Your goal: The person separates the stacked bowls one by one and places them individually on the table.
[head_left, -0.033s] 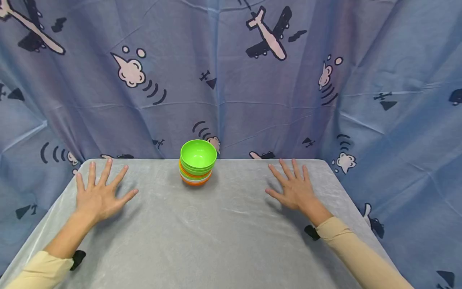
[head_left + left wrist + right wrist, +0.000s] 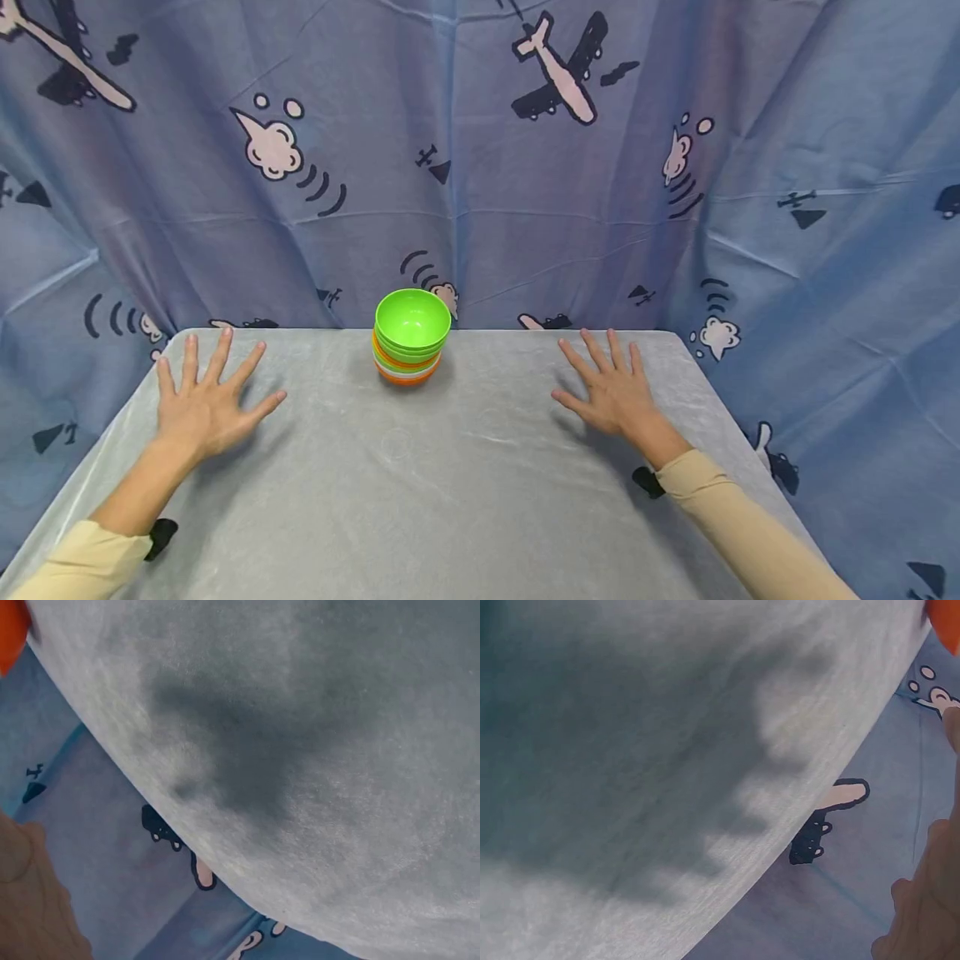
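A stack of nested bowls, bright green on top with orange, green and white rims below, stands upright at the table's back edge. To its left my left hand has its fingers spread, palm down, and holds nothing. My right hand, also spread and empty, is to the right of the stack. Neither hand touches the bowls. Shadows lie under both hands. An orange bowl part shows at the corner of the left wrist view, and another in the right wrist view.
A pale grey cloth covers the table. Behind it and at both sides hangs a blue curtain printed with planes and clouds. Small dark objects show beside each wrist.
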Demonstrator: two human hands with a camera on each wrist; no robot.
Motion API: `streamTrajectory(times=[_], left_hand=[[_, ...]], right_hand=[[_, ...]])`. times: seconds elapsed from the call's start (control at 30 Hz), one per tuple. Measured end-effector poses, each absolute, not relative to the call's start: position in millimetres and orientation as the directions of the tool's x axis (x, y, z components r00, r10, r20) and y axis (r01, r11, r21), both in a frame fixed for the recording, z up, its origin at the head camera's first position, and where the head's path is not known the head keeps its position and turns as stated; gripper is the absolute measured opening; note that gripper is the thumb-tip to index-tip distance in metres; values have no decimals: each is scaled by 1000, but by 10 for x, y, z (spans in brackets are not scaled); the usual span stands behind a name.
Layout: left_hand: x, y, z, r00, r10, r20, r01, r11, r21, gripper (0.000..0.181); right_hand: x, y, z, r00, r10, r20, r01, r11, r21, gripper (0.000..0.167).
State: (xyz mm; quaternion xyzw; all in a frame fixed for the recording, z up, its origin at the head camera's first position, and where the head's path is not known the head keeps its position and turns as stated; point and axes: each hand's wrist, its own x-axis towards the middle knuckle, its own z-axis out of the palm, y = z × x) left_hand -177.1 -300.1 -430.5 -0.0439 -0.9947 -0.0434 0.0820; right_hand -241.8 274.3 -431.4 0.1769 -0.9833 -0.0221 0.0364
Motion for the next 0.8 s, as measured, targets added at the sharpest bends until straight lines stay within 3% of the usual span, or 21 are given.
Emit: streamTrajectory(times=[0.2, 0.47, 0.63, 0.8], left_hand=[[-1765, -3025, -4322, -977, 103, 187, 127, 984, 126, 84], [-1814, -3069, -4377, -894, 347, 284, 438, 811, 387, 61], [-1807, -3015, -4352, -930, 297, 219, 366, 670, 646, 43], [-1792, -2871, -4362, -956, 217, 197, 278, 461, 843, 43]], right_hand=[[-2451, 2725, -4288, -920, -382, 84, -383, 924, -1, 87], [-2530, 2728, -4258, -865, -476, 160, -501, 807, -312, 76], [-2578, 2715, -4267, -865, -456, 212, -487, 657, -575, 50], [-2585, 2710, -4294, -877, -425, 224, -433, 494, -754, 33]])
